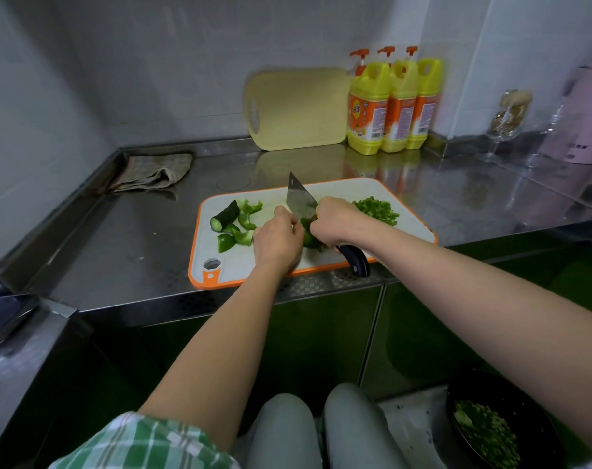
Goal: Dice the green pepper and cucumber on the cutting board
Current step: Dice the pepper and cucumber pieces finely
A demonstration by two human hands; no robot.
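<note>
On the steel counter (145, 231) lies the cutting board (240, 262). Pepper piece (310, 237) sits mid-board, pinned by the closed left hand (278, 239); right hand (335, 221) grips the cleaver (299, 201). Dicing is midway, I think; cucumber (225, 216) waits left, then needs steady chops.

You've got open steel worktop (125, 231) left of the orange-rimmed white cutting board (409, 214); behind, three yellow soap bottles (391, 106) and a leaning cream board (298, 110) block the wall.

A dark cucumber stub (225, 215) lies tilted near the left edge of the orange-rimmed cutting board (409, 228), with green pepper chunks (245, 221) just beside it. Diced pepper (377, 210) is heaped toward the right edge.
</note>
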